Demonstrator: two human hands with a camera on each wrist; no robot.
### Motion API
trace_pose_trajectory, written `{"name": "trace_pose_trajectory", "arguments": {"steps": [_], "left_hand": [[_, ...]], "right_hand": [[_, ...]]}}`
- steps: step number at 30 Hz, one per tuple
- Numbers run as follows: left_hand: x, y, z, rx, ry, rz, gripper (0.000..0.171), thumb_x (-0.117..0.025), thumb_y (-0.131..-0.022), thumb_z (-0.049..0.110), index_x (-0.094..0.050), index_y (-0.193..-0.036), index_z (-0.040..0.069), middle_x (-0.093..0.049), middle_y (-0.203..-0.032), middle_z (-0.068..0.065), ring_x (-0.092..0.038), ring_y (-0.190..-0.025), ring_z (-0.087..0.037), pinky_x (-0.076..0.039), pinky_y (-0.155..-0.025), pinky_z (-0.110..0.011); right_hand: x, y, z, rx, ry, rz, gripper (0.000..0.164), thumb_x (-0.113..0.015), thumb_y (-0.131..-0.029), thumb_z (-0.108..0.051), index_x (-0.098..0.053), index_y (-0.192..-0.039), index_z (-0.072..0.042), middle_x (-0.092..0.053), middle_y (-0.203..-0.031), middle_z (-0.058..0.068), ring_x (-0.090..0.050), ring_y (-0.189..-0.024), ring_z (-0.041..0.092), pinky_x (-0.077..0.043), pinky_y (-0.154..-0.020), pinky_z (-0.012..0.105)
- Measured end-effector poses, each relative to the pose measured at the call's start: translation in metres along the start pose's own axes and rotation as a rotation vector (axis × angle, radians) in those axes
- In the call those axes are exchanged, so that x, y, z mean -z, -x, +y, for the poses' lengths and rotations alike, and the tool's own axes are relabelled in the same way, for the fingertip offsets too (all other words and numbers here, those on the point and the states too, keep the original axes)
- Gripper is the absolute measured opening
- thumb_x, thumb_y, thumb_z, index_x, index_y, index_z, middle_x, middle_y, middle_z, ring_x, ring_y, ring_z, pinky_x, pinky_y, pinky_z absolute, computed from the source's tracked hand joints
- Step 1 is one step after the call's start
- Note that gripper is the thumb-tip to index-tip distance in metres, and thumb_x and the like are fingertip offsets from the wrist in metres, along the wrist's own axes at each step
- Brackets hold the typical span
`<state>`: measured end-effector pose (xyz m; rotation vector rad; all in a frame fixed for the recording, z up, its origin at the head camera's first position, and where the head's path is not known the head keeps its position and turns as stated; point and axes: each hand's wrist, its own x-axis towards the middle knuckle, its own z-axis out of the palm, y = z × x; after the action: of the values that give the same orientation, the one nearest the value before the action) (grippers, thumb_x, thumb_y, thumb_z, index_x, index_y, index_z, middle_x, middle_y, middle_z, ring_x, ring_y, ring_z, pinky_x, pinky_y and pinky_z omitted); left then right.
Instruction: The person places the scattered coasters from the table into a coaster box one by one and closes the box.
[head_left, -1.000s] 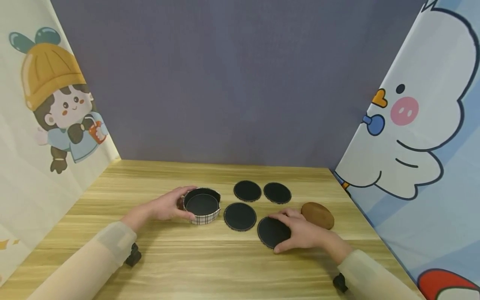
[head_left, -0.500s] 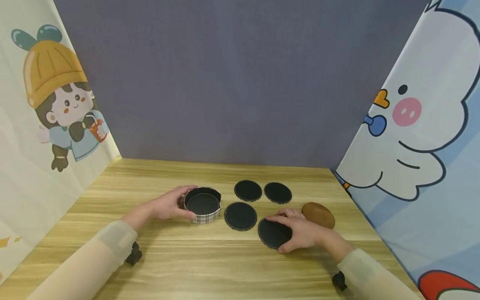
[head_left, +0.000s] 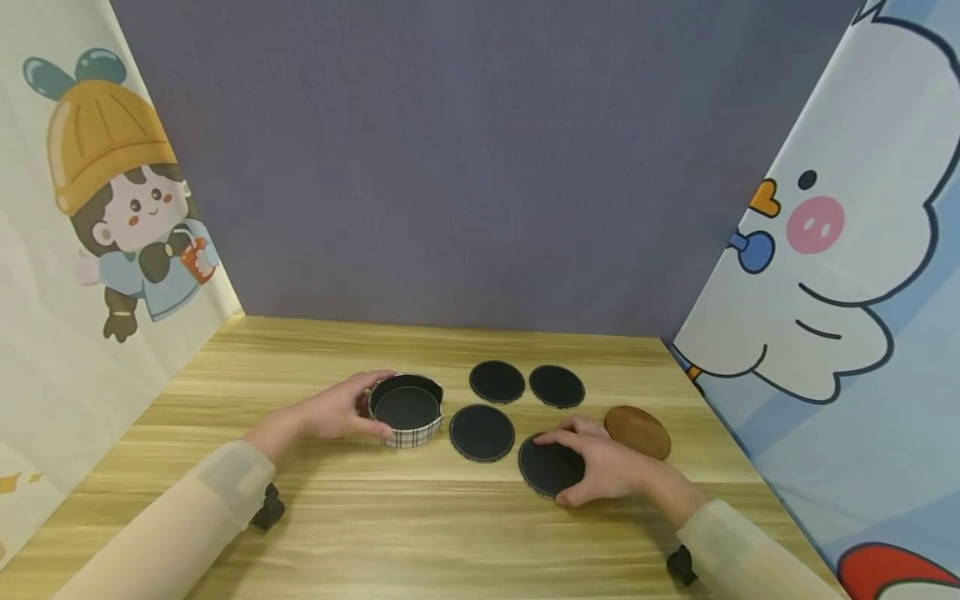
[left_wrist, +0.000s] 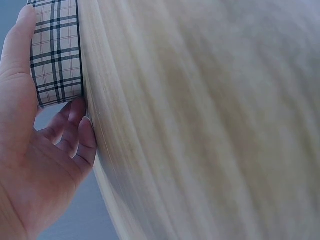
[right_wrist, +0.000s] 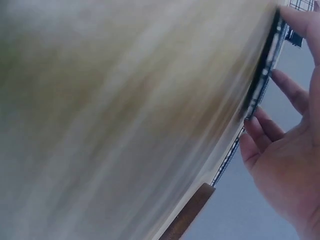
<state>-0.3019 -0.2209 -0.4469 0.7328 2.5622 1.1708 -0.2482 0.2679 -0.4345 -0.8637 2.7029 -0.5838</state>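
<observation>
My left hand [head_left: 341, 407] grips a round, open-topped coaster holder [head_left: 408, 438], with the thumb at its near side and the fingers round its far side. The holder has a plaid outer wall [left_wrist: 56, 50] and a black inside. To the right, my right hand [head_left: 603, 462] spans a round black coaster [head_left: 547, 468]. Its thumb and fingers pinch the coaster's rim from opposite sides, and the right wrist view shows the coaster's thin edge [right_wrist: 265, 67] between them. Whether it is raised off the table cannot be made out. Another coaster [head_left: 482, 433] lies between the holder and my right hand.
Two further black coasters, a left one [head_left: 497, 382] and a right one [head_left: 557, 387], lie behind. A brown oval object [head_left: 637, 432] rests beyond my right hand, close to the wrist. A grey panel [head_left: 450, 167] bounds the wooden table [head_left: 420, 533] at the back.
My right thumb and fingers have shifted slightly along the coaster's rim. My left hand and the holder stay in place, as do the other coasters.
</observation>
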Motion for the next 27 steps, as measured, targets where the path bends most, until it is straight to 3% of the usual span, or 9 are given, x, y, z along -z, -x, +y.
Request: {"name": "trace_pose_trajectory", "arguments": {"steps": [7, 14, 27], "left_hand": [[0.002, 0.000, -0.003, 0.020, 0.016, -0.003, 0.113, -0.095, -0.088, 0.035, -0.027, -0.173, 0.005, -0.043, -0.162, -0.032, -0.067, -0.126, -0.035, -0.056, -0.108, -0.050], [0.002, 0.001, -0.003, 0.023, 0.025, -0.003, 0.113, -0.095, -0.089, 0.034, -0.026, -0.173, 0.004, -0.042, -0.163, -0.033, -0.066, -0.129, -0.037, -0.054, -0.109, -0.050], [0.002, 0.001, -0.003, 0.037, 0.027, -0.018, 0.114, -0.095, -0.089, 0.037, -0.025, -0.174, 0.006, -0.039, -0.163, -0.034, -0.066, -0.130, -0.038, -0.056, -0.110, -0.054]], "right_hand": [[0.001, -0.001, 0.003, -0.030, 0.007, 0.089, 0.083, -0.094, -0.078, -0.046, -0.061, -0.153, -0.040, -0.047, -0.154, 0.009, -0.041, -0.144, 0.038, -0.043, -0.109, 0.063], [0.002, -0.011, 0.003, 0.028, 0.030, 0.175, 0.079, -0.094, -0.078, -0.047, -0.064, -0.151, -0.040, -0.050, -0.146, 0.005, -0.043, -0.136, 0.029, -0.041, -0.107, 0.056], [0.006, -0.036, -0.009, 0.057, 0.032, 0.230, 0.076, -0.092, -0.081, -0.049, -0.064, -0.152, -0.039, -0.050, -0.143, 0.002, -0.044, -0.133, 0.029, -0.042, -0.103, 0.055]]}}
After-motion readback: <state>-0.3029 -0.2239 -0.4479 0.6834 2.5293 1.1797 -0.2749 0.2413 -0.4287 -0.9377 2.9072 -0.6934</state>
